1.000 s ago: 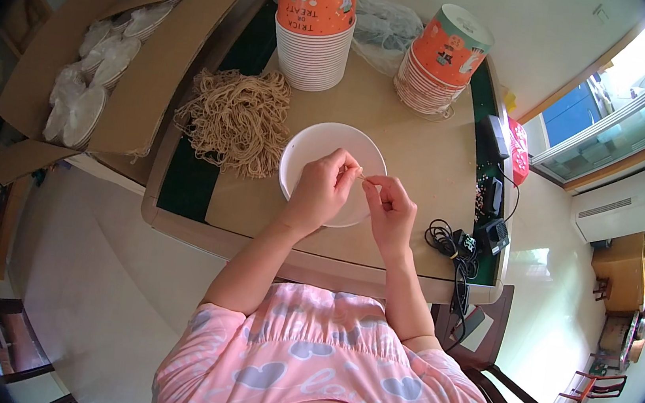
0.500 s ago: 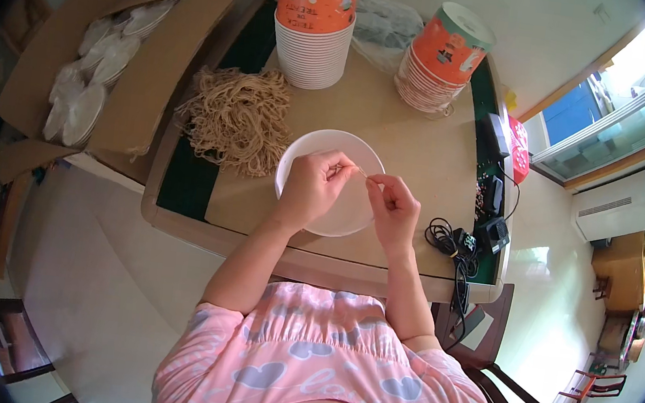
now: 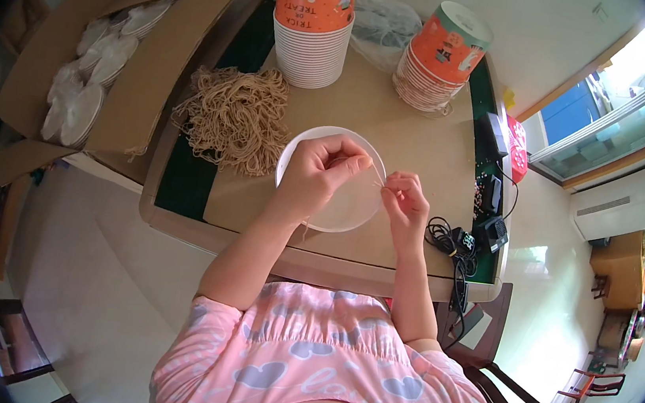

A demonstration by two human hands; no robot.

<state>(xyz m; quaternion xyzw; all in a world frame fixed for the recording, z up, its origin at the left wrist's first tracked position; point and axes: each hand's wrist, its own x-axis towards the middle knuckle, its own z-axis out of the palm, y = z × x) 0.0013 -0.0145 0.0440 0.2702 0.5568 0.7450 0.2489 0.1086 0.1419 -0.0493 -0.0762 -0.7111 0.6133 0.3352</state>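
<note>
A light-walled room with a pale, smooth floor (image 3: pixel 109 257) is seen around a broad worktop (image 3: pixel 382 129) covered in tan sheeting with dark green edges. At the left, an open brown cardboard box (image 3: pixel 142 73) is filled with white, round, plastic-wrapped pieces (image 3: pixel 88 107). Toward the far edge of the worktop, two stacks are set apart: an upright stack of white-rimmed orange and green paper tubs (image 3: pixel 308 49) and, to its right, a similar, tilted-looking stack of orange and green tubs (image 3: pixel 443 60). A loose, tangled heap of beige string (image 3: pixel 235 120) is laid left of a round white bowl (image 3: pixel 347 208), which is placed near the front edge. Bundled black cables (image 3: pixel 446 238) are left at the right.

Above the bowl, the left hand (image 3: pixel 326 166) is closed, thumb against curled fingers; just beyond its right rim, the right hand (image 3: pixel 405 199) is closed in a fingertip pinch. Between them, a thin pale strand of string (image 3: pixel 378 178) is gripped, its short visible length slanted from the left fingertips rightward and toward the body. Neither hand can be called nearer, since both are met by the strand. Whether a knot is present cannot be told.
</note>
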